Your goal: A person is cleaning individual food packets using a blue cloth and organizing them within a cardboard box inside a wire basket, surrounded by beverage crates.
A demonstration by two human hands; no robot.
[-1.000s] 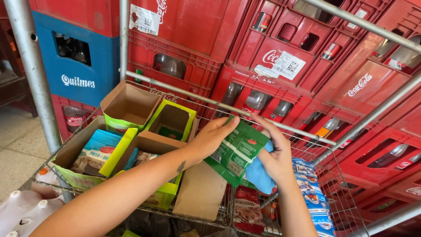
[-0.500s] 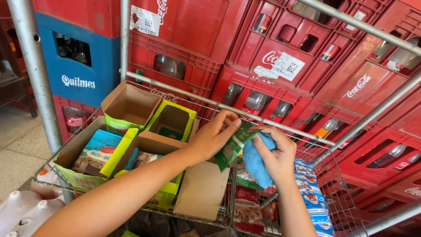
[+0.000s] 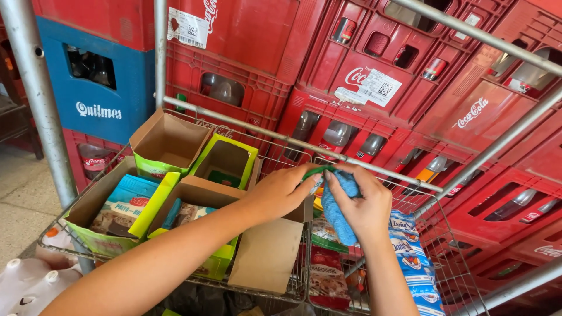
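My left hand (image 3: 282, 192) reaches across a wire cart (image 3: 266, 137) and pinches the top edge of a green packet (image 3: 318, 173) that stands almost fully hidden between my two hands. My right hand (image 3: 364, 203) meets it from the right, fingers curled around a crumpled blue cloth (image 3: 336, 215) and touching the same packet's edge. Both hands hover above upright snack packets (image 3: 323, 257) in the cart's right section, just below the cart's metal rail.
Open cardboard boxes with green flaps (image 3: 170, 146) fill the cart's left side, some holding packets (image 3: 120, 205). A blue and white pack (image 3: 413, 263) lies at the right. Red bottle crates (image 3: 374, 76) and a blue crate (image 3: 99, 88) stack behind. White bottle tops (image 3: 29, 284) sit low left.
The green packet, held flat and facing me a second ago, has been turned and lowered between my hands until only its top edge shows. Both hands came closer together.
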